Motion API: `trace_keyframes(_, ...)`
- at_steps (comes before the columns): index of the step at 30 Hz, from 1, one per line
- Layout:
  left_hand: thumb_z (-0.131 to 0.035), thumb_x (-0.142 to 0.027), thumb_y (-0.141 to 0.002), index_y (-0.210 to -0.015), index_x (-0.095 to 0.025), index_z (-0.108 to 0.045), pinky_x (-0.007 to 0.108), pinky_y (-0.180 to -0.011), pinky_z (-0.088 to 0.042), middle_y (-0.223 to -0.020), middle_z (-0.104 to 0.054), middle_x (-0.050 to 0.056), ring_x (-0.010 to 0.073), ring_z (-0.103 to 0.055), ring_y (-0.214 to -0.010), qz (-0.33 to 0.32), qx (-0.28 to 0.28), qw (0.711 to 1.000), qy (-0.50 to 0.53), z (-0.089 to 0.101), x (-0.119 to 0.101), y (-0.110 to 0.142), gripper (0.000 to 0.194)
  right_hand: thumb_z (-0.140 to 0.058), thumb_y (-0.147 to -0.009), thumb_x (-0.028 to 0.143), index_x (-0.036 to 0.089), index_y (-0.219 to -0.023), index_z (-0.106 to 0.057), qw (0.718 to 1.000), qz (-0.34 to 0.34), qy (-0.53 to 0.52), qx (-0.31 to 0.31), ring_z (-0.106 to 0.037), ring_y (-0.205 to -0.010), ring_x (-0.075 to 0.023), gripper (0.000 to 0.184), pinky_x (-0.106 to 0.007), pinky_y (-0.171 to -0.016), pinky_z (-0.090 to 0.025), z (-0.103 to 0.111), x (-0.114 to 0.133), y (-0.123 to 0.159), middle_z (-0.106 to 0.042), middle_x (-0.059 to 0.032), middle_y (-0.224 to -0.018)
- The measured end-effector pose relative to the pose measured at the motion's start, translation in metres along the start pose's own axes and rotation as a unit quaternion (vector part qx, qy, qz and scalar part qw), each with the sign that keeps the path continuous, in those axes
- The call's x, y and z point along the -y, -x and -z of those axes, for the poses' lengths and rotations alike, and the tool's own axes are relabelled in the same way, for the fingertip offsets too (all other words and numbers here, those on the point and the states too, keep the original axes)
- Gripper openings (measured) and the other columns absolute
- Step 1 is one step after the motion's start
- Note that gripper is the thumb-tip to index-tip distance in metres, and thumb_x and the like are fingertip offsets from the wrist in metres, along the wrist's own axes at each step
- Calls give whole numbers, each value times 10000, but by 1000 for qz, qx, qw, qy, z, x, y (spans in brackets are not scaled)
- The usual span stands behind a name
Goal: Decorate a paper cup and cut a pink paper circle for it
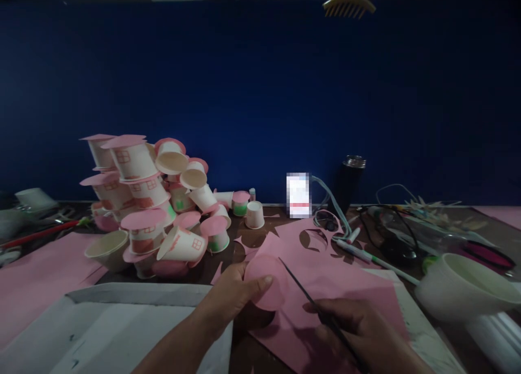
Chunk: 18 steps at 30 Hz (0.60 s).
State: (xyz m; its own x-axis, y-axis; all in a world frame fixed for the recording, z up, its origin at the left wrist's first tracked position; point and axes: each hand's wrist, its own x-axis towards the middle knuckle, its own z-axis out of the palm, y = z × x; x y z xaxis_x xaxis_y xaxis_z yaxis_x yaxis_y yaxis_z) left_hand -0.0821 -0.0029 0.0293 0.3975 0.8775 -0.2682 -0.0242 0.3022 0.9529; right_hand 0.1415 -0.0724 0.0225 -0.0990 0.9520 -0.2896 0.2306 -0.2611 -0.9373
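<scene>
My left hand (232,295) pinches a round pink paper disc (266,283) between thumb and fingers, just above the table. My right hand (358,330) grips a thin dark stick (303,290), maybe a brush or blade, whose tip reaches up beside the disc's right edge. Under both hands lies a pink paper sheet (325,276) with round holes cut out of it.
A heap of paper cups with pink lids (150,205) stands at the back left. A white tray (122,319) lies at the front left, a white bowl (464,287) at the right. Pens (366,252), cables, a dark flask (352,181) and a phone (299,195) crowd the back.
</scene>
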Motion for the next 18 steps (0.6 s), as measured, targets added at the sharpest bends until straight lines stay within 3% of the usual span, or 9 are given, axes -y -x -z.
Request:
trace_keyframes(7,-773,-421,-657,-938,-100,-732,280,-650,-491,-807,-745,95,215,-654,-709,-15,-15,1000,11,-2,-1,1,429,-722,-695,386,104,-1026,-738,1000,-8,-4,-9,-337,-421,-54,435,-180,-393,-247,1,1,1,-466,59,-485)
trace_keyframes(12,-788,-392,-639,-942,-103,-726,301,-664,-503,-756,-732,79,226,-658,-706,-20,-37,999,31,-2,0,-2,423,-758,-646,407,117,-978,-752,999,-2,-22,-43,-356,-411,-53,441,-182,-391,-256,0,4,-1,-473,62,-467)
trace_keyframes(18,-806,-384,-613,-998,-102,-698,313,-716,-495,-835,-728,95,222,-640,-763,-38,-83,994,57,0,7,-8,489,-748,-641,449,101,-1041,-730,993,15,-60,-102,-412,-389,-80,530,-216,-400,-336,3,1,-9,-484,64,-450)
